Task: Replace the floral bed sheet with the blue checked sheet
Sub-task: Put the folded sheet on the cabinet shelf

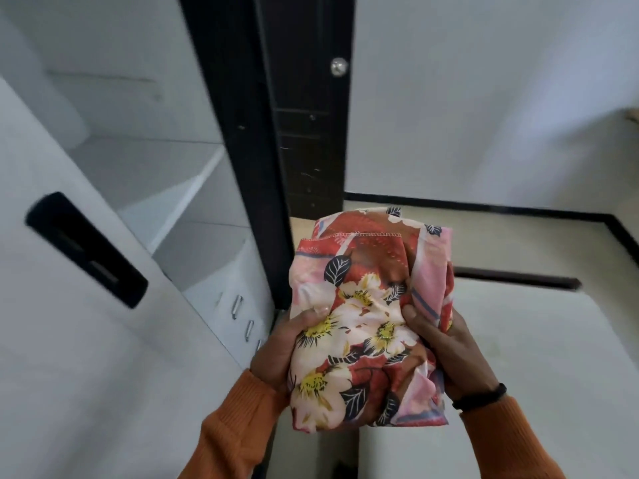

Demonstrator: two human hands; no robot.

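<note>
We are clamping our fingers [313, 314] of both hands around the folded floral sheet [363, 323], holding it before the open wardrobe [179, 188] at our left. The loose bundle may unfold and slip.

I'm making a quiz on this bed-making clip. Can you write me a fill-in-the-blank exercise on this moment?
1. The bundled floral sheet is gripped by ______ hands.
2. Both sleeves are ______ in colour.
3. A black band sits on the ______ wrist.
4. The round metal knob is on the dark ______.

Missing words: both; orange; right; door
</note>
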